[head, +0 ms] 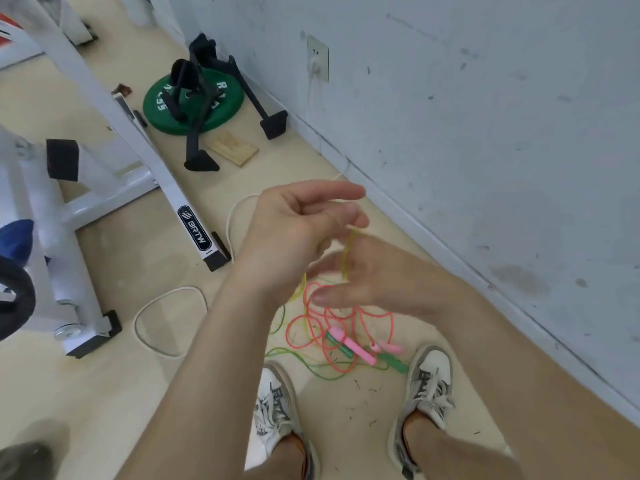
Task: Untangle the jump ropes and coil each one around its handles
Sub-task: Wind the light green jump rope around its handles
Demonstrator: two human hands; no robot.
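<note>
My left hand point(294, 230) is raised in the middle of the view, and its curled fingers pinch the top of a yellow jump rope point(346, 252). The rope hangs down across the palm of my right hand point(377, 282), which is blurred, just below and to the right, with its fingers stretched out leftward. On the floor between my shoes lies a tangle of pink rope point(375, 315) and green rope point(308, 365). Pink handles point(351, 344) and green handles point(393, 362) lie among the loops. The yellow rope's handles are hidden.
A white cable point(169, 320) loops over the floor from a wall socket point(317, 58). A white gym machine frame point(138, 147) stands at the left. A green weight plate point(162, 109), a black stand point(201, 157) and a wooden block point(233, 148) lie beyond. The wall point(485, 133) runs along the right.
</note>
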